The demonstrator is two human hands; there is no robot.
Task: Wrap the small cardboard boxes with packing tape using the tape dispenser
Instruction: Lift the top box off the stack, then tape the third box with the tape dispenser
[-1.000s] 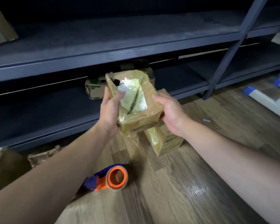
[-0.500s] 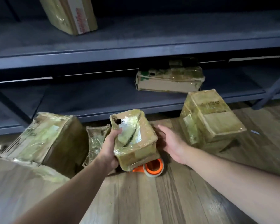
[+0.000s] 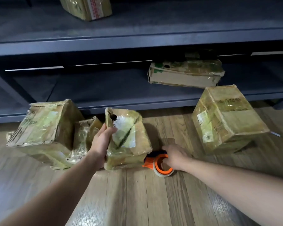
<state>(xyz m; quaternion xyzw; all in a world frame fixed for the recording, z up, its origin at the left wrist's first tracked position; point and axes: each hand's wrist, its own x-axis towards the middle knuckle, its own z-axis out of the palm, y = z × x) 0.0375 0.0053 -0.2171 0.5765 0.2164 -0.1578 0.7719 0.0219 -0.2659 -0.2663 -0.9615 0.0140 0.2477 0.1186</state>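
My left hand [image 3: 103,141] grips the crumpled, tape-glossed brown cardboard box [image 3: 129,137] near the wooden floor's [image 3: 137,193] far edge. My right hand [image 3: 176,156] touches the orange-and-blue plastic tape dispenser [image 3: 160,165] just beside it; I cannot tell whether it has a grasp. I should take the handle, not the roll.

Only two arms and two hands of the person show. The left forearm [image 3: 55,193] is bare along all its visible length, from the picture's lower edge up to the wrist, and the left hand [image 3: 103,141] is bare too. The right forearm [image 3: 235,175] is likewise bare, from the right edge to the wrist, ending in a bare right hand [image 3: 176,156]. Both forearms are slim and smooth, tapering to narrow wrists (the wide lens swells them toward the frame's edges). The nearest stretch of the left forearm is blurred; fingernails are too small to make out.
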